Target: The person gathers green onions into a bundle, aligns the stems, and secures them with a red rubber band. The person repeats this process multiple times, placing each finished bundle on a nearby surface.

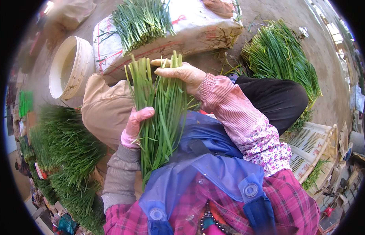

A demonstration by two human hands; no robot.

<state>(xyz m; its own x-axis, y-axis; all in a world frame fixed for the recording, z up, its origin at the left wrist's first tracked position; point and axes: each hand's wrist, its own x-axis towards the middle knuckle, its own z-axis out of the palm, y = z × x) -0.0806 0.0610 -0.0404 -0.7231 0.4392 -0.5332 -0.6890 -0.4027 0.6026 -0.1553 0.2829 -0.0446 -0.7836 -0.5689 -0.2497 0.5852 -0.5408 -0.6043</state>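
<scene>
A bunch of garlic chives point(163, 114) stands upright before my chest, its pale cut ends up and its leaf tips hanging towards the blue plastic apron point(212, 132). My left hand point(137, 122), in a thin glove, grips the left side of the bunch with the thumb across the front. Near the top, my right hand point(185, 75) closes around the right-hand stems, its fingers among the cut ends. Some of its fingers are hidden behind the stems. Beyond the hands, more chives point(142, 23) lie on a white wrapped block point(197, 17) tied with red string.
A white plastic bucket point(72, 67) stands at the left of the block. Large chive heaps lie on the left point(73, 149) and on the floor at the right point(284, 58). A slotted plastic crate point(310, 147) sits near my right elbow. My bent knees flank the hands.
</scene>
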